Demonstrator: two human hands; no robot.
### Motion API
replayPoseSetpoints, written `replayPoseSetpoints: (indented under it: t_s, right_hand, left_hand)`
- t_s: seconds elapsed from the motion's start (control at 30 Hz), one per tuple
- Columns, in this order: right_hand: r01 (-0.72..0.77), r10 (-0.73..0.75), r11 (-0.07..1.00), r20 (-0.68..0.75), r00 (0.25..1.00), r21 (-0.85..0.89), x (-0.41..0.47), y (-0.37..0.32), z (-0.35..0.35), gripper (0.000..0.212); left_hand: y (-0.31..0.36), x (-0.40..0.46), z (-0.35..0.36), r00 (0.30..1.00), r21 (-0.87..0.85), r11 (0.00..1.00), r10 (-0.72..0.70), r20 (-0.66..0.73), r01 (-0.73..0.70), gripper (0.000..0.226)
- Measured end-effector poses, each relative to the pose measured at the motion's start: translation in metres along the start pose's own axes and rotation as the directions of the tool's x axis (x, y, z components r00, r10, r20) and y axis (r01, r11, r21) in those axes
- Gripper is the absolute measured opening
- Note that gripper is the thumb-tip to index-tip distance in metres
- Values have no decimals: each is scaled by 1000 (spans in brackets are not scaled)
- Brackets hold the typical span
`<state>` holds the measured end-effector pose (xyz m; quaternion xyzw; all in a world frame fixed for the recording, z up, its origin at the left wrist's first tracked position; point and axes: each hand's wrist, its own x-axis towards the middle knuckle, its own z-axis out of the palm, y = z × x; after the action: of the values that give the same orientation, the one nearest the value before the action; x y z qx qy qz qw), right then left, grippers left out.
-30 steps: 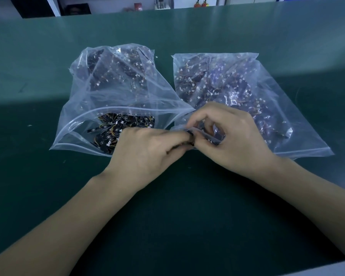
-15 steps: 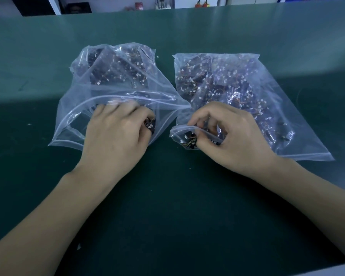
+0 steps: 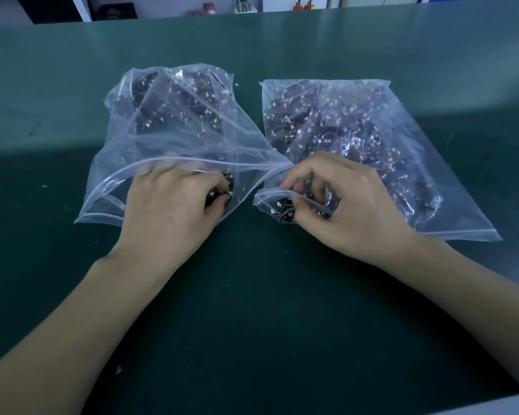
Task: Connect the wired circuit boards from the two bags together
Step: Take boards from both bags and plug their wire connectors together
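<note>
Two clear zip bags lie side by side on the green table, each full of small dark circuit boards with thin wires and white connectors. My left hand (image 3: 174, 202) is inside the open mouth of the left bag (image 3: 168, 127), and its fingers curl round a dark wired board (image 3: 222, 196) near the bag's right corner. My right hand (image 3: 339, 205) sits at the mouth of the right bag (image 3: 357, 136). Its fingers pinch the bag's rim and a wired board (image 3: 285, 212) with orange wires at the opening.
The green table mat (image 3: 252, 310) stretches wide in front of the bags and behind them. A white table edge (image 3: 492, 405) shows at the bottom right. Shelves and small items stand far behind the table.
My left hand left the right bag's mouth, moved left and went into the left bag, where it now grips a board. My right hand stayed at the right bag's opening.
</note>
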<state>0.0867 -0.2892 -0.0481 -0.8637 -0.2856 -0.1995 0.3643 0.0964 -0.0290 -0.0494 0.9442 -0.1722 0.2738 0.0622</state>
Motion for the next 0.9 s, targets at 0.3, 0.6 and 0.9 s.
replayPoseSetpoints:
  t_s: [0.3, 0.6, 0.9]
  right_hand:
    - [-18, 18, 1000, 41, 999, -18, -1, 3, 0, 25]
    - [-19, 20, 999, 37, 999, -26, -1, 2, 0, 28]
    - [-1, 1, 1000, 24, 1000, -6, -1, 4, 0, 37]
  left_hand:
    - [-3, 1, 3, 1000, -66, 998, 16, 5, -16, 9]
    - [2, 1, -3, 976, -167, 981, 58, -211, -94, 11]
    - [15, -2, -9, 931, -326, 927, 62, -359, -187, 14]
